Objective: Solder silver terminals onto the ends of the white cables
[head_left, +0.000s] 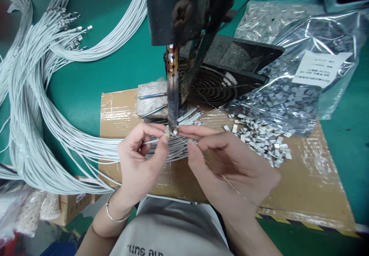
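Observation:
My left hand (142,163) pinches the end of a white cable (149,142) between thumb and index finger, right under the tip of a soldering iron (173,106) that points straight down. A small pale metal piece (175,132) sits at that tip, between my fingertips. Thin solder wire (181,137) runs from the tip back into my right hand (230,167), whose thumb and fingers are closed on it. The wire's tail trails across the palm toward the wrist. Below and behind my fingers lie more white cables (175,150) in a bundle.
A black fan (213,87) stands behind the iron. Loose small metal pieces (265,138) are heaped at right beside a clear bag (302,90) of them. Large white cable bundles (37,94) cover the left. Cardboard (305,179) lies on the green table (115,69).

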Demonstrator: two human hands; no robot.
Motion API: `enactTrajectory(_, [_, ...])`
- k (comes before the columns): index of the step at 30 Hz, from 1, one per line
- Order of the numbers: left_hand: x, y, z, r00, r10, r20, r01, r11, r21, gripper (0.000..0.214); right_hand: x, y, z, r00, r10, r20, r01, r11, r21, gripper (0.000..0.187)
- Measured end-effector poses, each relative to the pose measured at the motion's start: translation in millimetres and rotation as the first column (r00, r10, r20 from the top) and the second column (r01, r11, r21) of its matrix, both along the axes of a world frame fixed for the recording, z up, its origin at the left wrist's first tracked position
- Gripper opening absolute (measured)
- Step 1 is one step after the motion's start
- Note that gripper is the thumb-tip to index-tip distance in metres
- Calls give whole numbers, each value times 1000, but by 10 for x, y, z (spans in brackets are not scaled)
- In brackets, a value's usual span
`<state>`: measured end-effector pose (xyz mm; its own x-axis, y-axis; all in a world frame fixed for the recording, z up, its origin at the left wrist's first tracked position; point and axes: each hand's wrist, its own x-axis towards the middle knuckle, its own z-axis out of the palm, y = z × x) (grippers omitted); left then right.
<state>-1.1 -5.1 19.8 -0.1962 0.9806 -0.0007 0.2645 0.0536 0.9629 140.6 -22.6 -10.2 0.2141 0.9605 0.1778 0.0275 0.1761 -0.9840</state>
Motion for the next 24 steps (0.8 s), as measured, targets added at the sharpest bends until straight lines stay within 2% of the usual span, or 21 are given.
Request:
enactTrajectory(14, [3,11,25,1000,4,-12,-4,1000,3,12,-17,5,43,1000,-18,-5,18,1000,-5,25])
enactTrajectory(24, [-19,13,0,1000,-2,-20,2,1000,2,12,-4,11,1,1000,-2,-13,2,1000,15,25])
